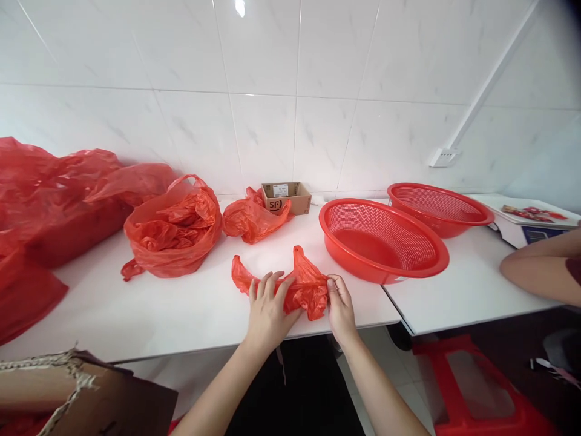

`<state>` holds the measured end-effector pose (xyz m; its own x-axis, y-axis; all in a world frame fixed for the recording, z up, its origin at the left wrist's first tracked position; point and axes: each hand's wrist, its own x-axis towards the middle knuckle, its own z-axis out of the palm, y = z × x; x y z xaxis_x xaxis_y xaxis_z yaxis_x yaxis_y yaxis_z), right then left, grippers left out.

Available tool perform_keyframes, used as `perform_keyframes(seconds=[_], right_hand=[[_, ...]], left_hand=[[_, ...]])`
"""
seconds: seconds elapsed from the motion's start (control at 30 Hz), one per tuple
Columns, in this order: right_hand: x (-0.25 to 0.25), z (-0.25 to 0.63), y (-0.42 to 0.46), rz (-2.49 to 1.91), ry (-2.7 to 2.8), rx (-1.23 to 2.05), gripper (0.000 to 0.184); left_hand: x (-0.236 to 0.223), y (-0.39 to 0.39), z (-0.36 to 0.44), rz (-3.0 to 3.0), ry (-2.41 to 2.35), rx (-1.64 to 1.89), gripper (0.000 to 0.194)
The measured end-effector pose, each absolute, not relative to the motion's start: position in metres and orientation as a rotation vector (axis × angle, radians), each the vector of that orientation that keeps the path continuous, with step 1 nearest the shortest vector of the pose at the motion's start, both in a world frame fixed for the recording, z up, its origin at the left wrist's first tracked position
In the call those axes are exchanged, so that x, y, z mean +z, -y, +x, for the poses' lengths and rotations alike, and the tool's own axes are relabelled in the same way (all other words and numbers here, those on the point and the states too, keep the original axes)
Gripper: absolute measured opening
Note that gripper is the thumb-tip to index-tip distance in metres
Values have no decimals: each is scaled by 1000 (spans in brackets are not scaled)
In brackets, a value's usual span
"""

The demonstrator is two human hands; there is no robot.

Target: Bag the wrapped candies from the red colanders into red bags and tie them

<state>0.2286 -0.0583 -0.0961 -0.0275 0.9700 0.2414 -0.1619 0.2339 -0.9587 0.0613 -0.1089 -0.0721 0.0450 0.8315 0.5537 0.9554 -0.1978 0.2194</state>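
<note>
A crumpled red plastic bag (305, 289) lies near the front edge of the white table, with its two handles pointing away from me. My right hand (341, 306) pinches the right end of this bag between thumb and fingers. Across its left part rests my left hand (271, 307), palm down, fingers spread and slightly bent, the thumb at the bag's near side. Just behind, another crumpled red bag (254, 218) touches a small cardboard box (290, 201). To the left stands an open red bag (181, 260) stuffed with more red plastic.
Two red plastic baskets (336, 242) stand at right, beyond a table seam. Farther right are a scale (540, 233) with small packets on it and another person's arm (540, 266). Large red bags (68, 206) fill the left. Below are a cardboard carton (122, 393) and a red stool (490, 387).
</note>
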Motion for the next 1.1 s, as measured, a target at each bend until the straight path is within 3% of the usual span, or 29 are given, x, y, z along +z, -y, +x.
perform_keyframes(seconds=[0.2, 0.33, 0.63, 0.8, 0.97, 1.1], right_hand=[[-89, 226, 62, -790, 1225, 1314, 35], [-87, 225, 61, -720, 1248, 1397, 50], [-95, 229, 52, -788, 942, 1259, 36], [-92, 226, 57, -879, 1197, 1175, 31], [-92, 221, 62, -978, 1563, 1000, 29], [-90, 219, 62, -1024, 1830, 846, 14]], left_hand=[[-70, 108, 71, -2093, 1863, -699, 52], [-76, 106, 50, -2094, 1881, -586, 56], [-83, 150, -50, -1955, 2246, -559, 46], [-65, 159, -27, -2153, 2160, -692, 63], [-75, 151, 1, -2248, 2039, -555, 45], [-90, 154, 1, -2327, 1938, -383, 52]])
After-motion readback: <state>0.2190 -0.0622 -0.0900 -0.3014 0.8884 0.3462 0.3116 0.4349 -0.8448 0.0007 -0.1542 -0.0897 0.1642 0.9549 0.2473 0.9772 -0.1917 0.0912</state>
